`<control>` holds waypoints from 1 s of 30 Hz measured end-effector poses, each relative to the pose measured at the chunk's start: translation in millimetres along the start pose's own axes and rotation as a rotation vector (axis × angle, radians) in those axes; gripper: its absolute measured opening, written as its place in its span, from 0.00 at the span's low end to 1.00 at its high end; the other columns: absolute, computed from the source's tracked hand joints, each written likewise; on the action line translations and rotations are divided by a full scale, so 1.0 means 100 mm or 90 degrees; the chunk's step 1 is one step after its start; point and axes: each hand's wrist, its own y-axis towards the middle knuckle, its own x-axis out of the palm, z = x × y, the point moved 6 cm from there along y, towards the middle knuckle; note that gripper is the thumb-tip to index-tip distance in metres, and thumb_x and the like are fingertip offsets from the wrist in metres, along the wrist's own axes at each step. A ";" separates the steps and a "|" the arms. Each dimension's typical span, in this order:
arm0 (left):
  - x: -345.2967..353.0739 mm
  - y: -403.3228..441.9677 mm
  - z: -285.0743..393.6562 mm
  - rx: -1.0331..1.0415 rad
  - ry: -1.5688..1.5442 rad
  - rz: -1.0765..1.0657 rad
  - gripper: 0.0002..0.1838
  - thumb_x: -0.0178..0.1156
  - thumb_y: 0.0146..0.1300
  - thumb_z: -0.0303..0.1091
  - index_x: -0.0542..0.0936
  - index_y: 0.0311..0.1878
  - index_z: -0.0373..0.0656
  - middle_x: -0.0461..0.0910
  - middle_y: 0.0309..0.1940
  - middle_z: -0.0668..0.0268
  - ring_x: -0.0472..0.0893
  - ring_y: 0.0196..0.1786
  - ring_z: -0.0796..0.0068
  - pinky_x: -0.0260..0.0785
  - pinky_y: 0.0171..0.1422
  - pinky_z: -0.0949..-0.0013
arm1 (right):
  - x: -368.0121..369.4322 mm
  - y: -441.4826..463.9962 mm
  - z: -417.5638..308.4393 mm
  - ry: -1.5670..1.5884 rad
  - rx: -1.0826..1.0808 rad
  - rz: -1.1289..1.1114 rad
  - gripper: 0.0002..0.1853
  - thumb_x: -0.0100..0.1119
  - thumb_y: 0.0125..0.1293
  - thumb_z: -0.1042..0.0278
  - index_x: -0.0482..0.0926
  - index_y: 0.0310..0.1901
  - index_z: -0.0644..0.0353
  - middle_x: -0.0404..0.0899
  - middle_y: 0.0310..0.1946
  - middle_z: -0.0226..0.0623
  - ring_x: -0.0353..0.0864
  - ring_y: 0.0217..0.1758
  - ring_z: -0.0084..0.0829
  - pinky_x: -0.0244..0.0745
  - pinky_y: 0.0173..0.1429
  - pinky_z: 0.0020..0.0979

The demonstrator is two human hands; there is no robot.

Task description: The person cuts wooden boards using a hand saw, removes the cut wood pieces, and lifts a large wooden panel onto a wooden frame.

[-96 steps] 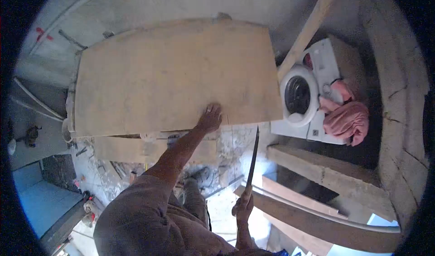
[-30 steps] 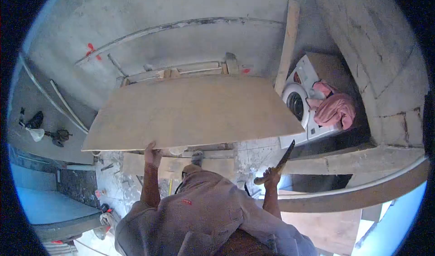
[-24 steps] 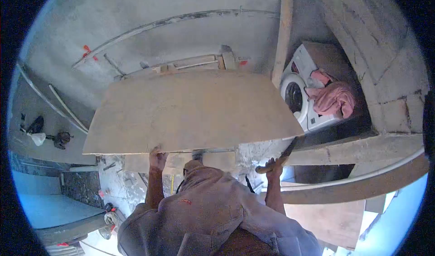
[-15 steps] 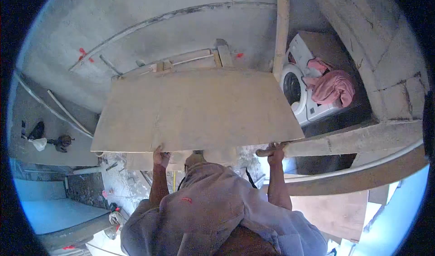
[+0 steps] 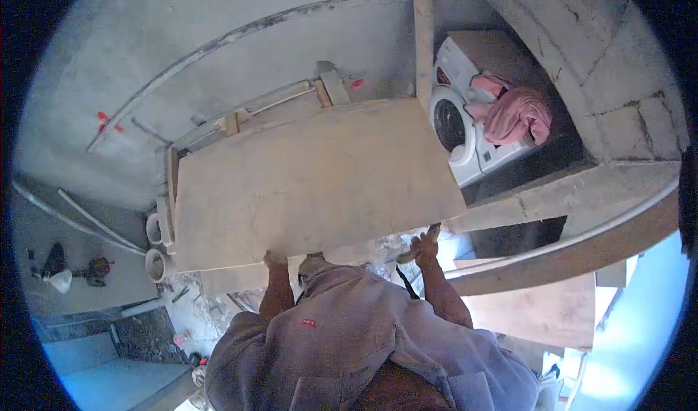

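Observation:
A large plywood board (image 5: 313, 178) lies in front of me, its near edge facing my body. My left hand (image 5: 275, 259) is closed on that near edge, left of its middle. Close to the right end of the same edge is my right hand (image 5: 424, 249), with fingers apart and one stretched up towards the board. A brownish rounded end (image 5: 407, 257) shows beside the right hand; whether it is touched I cannot tell. Below the near edge, part of another board (image 5: 225, 281) shows.
A white washing machine (image 5: 456, 126) with pink cloth (image 5: 518, 114) on it stands at the right. Wood pieces (image 5: 291, 94) line the back wall. Round pipe ends (image 5: 156, 265) sit left of the board. A curved beam (image 5: 538, 271) runs along the right.
The board has shifted right and turned slightly, uncovering a wooden bar and pipe ends at its left. My left hand moved with it. My right hand's fingers have spread at the edge.

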 end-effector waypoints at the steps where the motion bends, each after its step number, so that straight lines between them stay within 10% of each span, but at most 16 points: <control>1: -0.08 0.00 -0.05 -0.016 0.010 0.106 0.18 0.39 0.60 0.40 0.73 0.45 0.42 0.75 0.38 0.62 0.74 0.37 0.68 0.71 0.39 0.69 | -0.15 0.02 0.04 0.000 -0.006 -0.030 0.10 0.49 0.58 0.60 0.67 0.39 0.54 0.70 0.26 0.36 0.70 0.24 0.32 0.68 0.23 0.31; 9: -0.42 -0.01 -0.41 -0.119 0.058 0.424 0.24 0.43 0.53 0.49 0.71 0.50 0.48 0.74 0.46 0.63 0.72 0.45 0.64 0.68 0.43 0.59 | -0.89 -0.74 -0.32 -0.394 -0.071 0.141 0.13 0.56 0.57 0.67 0.62 0.40 0.54 0.71 0.22 0.32 0.69 0.15 0.25 0.64 0.14 0.25; 15: -0.62 0.22 -0.54 -0.111 0.150 0.314 0.25 0.45 0.52 0.52 0.71 0.50 0.49 0.73 0.48 0.65 0.72 0.48 0.62 0.65 0.49 0.59 | -1.87 -0.90 -0.42 -0.575 -0.125 0.103 0.09 0.54 0.54 0.73 0.69 0.37 0.57 0.71 0.19 0.31 0.70 0.15 0.22 0.64 0.16 0.23; 20: -0.29 -0.12 -0.59 -0.190 0.210 0.459 0.22 0.49 0.53 0.50 0.73 0.49 0.50 0.75 0.47 0.66 0.71 0.52 0.62 0.61 0.57 0.61 | -1.55 -1.48 -0.49 -0.719 -0.154 0.033 0.18 0.58 0.54 0.68 0.69 0.47 0.60 0.75 0.31 0.36 0.74 0.33 0.27 0.71 0.37 0.29; 24: 0.11 -0.07 -0.76 -0.031 0.715 0.038 0.21 0.55 0.48 0.45 0.74 0.46 0.49 0.76 0.46 0.64 0.72 0.49 0.62 0.64 0.54 0.60 | -1.90 -1.39 -0.22 -0.830 -0.062 0.082 0.18 0.59 0.51 0.66 0.71 0.45 0.61 0.76 0.35 0.43 0.76 0.38 0.34 0.71 0.42 0.32; 26: 0.19 -0.20 -1.05 -0.198 0.256 0.369 0.21 0.59 0.41 0.45 0.76 0.41 0.47 0.78 0.39 0.64 0.76 0.42 0.62 0.69 0.48 0.63 | -1.50 -1.65 -0.37 -0.862 -0.100 0.083 0.18 0.59 0.51 0.66 0.71 0.44 0.61 0.76 0.34 0.43 0.76 0.37 0.35 0.71 0.42 0.32; 30: 0.46 -0.23 -1.09 -0.320 0.377 0.429 0.21 0.57 0.43 0.48 0.76 0.41 0.50 0.77 0.38 0.61 0.75 0.40 0.59 0.69 0.46 0.58 | -1.27 -1.76 -0.47 -0.874 -0.163 0.073 0.17 0.59 0.51 0.66 0.72 0.43 0.61 0.76 0.25 0.40 0.76 0.26 0.31 0.72 0.31 0.31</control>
